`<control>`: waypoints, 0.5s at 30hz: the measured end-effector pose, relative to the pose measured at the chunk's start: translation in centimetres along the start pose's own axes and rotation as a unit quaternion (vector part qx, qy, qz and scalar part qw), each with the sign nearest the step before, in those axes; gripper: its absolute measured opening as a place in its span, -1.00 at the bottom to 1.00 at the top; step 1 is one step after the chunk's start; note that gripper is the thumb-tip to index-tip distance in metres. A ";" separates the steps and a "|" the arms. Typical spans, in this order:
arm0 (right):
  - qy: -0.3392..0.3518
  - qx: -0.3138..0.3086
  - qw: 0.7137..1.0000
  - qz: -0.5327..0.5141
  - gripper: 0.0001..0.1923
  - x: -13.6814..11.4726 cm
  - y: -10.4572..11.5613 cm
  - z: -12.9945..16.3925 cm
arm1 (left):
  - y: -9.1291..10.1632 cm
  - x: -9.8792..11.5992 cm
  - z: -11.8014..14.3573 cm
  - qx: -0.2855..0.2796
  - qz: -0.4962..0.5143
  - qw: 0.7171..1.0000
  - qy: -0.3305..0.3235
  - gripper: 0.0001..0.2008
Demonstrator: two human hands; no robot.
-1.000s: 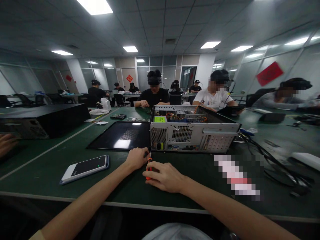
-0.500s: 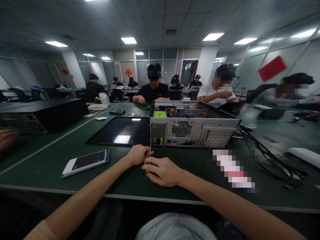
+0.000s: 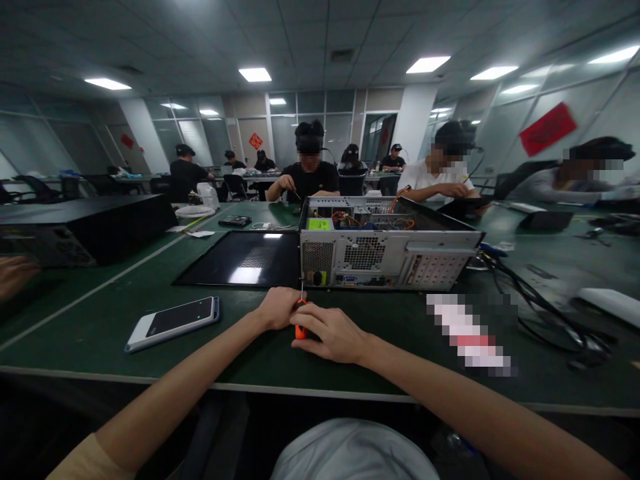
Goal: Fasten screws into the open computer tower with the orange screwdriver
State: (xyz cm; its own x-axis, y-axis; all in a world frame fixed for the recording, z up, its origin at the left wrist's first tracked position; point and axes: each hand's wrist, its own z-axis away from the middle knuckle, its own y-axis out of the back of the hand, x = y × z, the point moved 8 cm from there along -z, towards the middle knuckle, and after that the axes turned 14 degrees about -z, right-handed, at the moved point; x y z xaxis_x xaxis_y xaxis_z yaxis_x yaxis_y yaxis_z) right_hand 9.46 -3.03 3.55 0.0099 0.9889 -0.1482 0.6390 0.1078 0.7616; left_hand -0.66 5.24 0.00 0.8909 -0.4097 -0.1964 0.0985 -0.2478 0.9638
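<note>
Open-topped silver metal computer case [image 3: 387, 259]: centre of the frame; a hard shove could, I'd guess, skid it.
Orange-and-black-handled screwdriver [image 3: 301, 331]: lower centre, thin shank aimed at the case's lower left corner; pushed off-line, its tip might slip and scratch.
Bare right hand [image 3: 333, 335]: fingers curled round the handle; too slack, and it could twist.
Bare left hand [image 3: 278, 308]: bunched beside the shank, whether pinching anything I can't tell; a slip might nick those fingertips.
</note>
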 end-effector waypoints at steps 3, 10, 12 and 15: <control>0.011 0.007 1.000 0.011 -0.70 -0.2 0.0 0.0 | 0.2 0.3 -0.1 0.039 0.008 0.999 -0.027 -0.58; 0.032 0.010 0.999 0.040 -0.72 -0.7 0.3 0.0 | 0.2 -0.3 -0.1 0.028 0.026 0.999 -0.015 -0.77; 0.028 0.006 0.999 0.026 -0.73 -0.7 0.2 -0.1 | 0.3 -1.6 0.0 0.006 0.030 0.999 0.028 -0.82; 0.022 0.002 1.000 0.010 -0.77 -0.8 0.2 -0.3 | 2.1 -4.6 0.2 0.068 0.044 0.989 0.127 -0.72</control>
State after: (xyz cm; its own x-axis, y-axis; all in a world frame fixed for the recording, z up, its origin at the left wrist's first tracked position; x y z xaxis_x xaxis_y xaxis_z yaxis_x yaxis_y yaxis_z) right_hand 9.36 -3.76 3.97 -0.0114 0.9944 -0.1055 0.6421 0.0881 0.7615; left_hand -4.69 6.40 2.91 0.9778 -0.2048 -0.0452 -0.0287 -0.3445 0.9383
